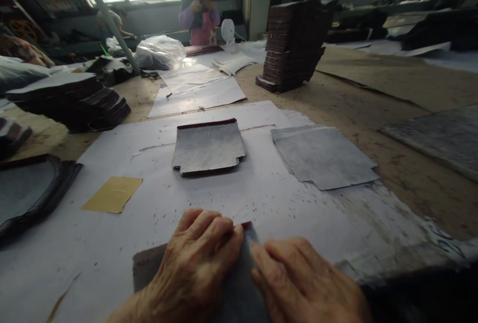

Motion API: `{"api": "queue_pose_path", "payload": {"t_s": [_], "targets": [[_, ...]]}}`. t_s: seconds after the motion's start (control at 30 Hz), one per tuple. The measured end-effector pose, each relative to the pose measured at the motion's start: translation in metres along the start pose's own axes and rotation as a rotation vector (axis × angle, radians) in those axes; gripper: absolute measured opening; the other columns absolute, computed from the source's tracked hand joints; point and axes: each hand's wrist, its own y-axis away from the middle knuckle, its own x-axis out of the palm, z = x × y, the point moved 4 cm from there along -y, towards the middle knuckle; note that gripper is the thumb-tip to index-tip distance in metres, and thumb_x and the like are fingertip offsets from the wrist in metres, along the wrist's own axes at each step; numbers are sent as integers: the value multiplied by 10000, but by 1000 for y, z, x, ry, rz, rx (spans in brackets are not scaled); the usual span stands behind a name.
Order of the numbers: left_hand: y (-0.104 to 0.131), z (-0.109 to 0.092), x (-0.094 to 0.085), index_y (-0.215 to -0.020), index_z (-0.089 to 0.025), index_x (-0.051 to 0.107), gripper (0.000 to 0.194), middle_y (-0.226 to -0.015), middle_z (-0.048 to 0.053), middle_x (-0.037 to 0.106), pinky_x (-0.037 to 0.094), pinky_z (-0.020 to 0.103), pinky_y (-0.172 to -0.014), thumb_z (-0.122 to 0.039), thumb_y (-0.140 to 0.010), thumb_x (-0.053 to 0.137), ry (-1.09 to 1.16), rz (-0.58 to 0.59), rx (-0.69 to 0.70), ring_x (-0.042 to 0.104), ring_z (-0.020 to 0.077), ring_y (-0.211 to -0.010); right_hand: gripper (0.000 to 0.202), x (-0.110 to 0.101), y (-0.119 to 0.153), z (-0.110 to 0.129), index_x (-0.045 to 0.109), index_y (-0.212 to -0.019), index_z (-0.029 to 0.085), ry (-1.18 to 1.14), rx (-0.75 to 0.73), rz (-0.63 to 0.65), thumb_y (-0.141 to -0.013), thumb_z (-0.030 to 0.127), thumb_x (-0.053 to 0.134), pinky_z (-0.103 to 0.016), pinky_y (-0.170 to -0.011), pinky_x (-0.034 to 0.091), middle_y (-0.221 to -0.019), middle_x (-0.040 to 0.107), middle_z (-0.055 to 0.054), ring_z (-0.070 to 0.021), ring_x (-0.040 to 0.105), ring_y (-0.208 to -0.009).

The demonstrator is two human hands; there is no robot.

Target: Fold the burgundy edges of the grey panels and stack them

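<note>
A grey-backed sheet of material (244,283) lies on the white paper close to my body, a dark red strip showing at its far edge. My left hand (196,258) is on top of it, fingers bent and pressed together at that edge. At the sheet's right side is my right hand (298,278), its fingers drawn together with the tips against the material. The palms hide most of the sheet. Just beyond my hands sits a small pile of similar notched pieces (209,146) with a dark red folded edge. To its right lie more grey pieces (324,156).
White paper (172,233) covers the near table. On the left are a yellow square (113,194), a dark stack of curved pieces (33,188) and another stack (70,101). A tall dark stack (291,47) rises at the back. People work beyond a slanting pole (108,19).
</note>
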Motion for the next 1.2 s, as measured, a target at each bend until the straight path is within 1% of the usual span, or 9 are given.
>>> {"api": "queue_pose_path", "payload": {"t_s": [0.07, 0.13, 0.23, 0.43, 0.6, 0.73, 0.87, 0.97, 1.2], "targets": [[1, 0, 0, -982, -79, 605, 273, -798, 75, 586, 365, 352, -712, -59, -848, 368, 15, -9, -3, 488, 172, -774, 297, -6, -7, -13, 610, -1045, 93, -61, 45, 62, -794, 71, 452, -275, -617, 468, -823, 601, -87, -159, 540, -741], [1, 0, 0, -976, -69, 609, 270, -789, 80, 583, 363, 356, -712, -67, -855, 368, 19, -6, 3, 489, 176, -773, 323, -6, -12, -19, 614, -1043, 89, -92, 54, 80, -799, 74, 403, -280, -578, 466, -760, 585, -84, -160, 525, -696], [2, 0, 2, -970, -62, 611, 275, -782, 83, 580, 362, 359, -713, -74, -861, 358, 5, 2, 10, 491, 176, -768, 328, -2, -16, -17, 639, -990, 86, -50, 18, 98, -795, 72, 375, -282, -538, 453, -719, 576, -83, -166, 511, -655], [7, 3, 4, -1035, -107, 592, 289, -859, 71, 578, 354, 382, -776, -96, -867, 358, -24, 21, -20, 501, 179, -821, 338, 0, -14, -13, 645, -984, 110, 67, -9, 115, -806, 82, 359, -270, -585, 444, -803, 597, -94, -168, 515, -716], [14, 9, -11, -1110, -103, 549, 345, -901, 74, 577, 367, 353, -790, -14, -820, 383, -27, 35, -14, 508, 161, -843, 359, 1, -11, -15, 632, -1013, 127, 100, -21, 158, -810, 87, 339, -295, -589, 450, -835, 591, -96, -182, 525, -741], [23, 15, -23, -1095, -89, 548, 350, -876, 80, 561, 399, 316, -719, 21, -790, 416, -33, 55, -10, 498, 158, -804, 373, 3, -9, -14, 615, -1045, 116, 120, -60, 201, -814, 64, 327, -312, -596, 454, -876, 593, -101, -197, 533, -771], [28, 17, -23, -1072, -82, 553, 314, -862, 88, 558, 413, 328, -692, 0, -813, 395, -2, 70, -5, 494, 171, -794, 363, 3, -10, -9, 621, -1022, 87, 174, -129, 189, -818, 40, 324, -359, -688, 462, -981, 603, -122, -230, 537, -890], [28, 17, -20, -1073, -75, 546, 307, -866, 90, 558, 411, 331, -691, -8, -829, 373, 14, 55, -5, 483, 168, -791, 344, 4, -13, -5, 624, -1006, 78, 115, -191, 187, -835, 39, 329, -384, -791, 450, -1098, 587, -101, -237, 502, -1021], [24, 18, -19, -1037, -56, 555, 291, -844, 97, 558, 386, 336, -657, -24, -834, 350, -32, 89, 20, 468, 173, -762, 374, 5, -20, -4, 612, -1000, 32, -32, -257, 244, -827, 6, 282, -420, -857, 437, -1051, 612, -110, -226, 533, -975]]}}
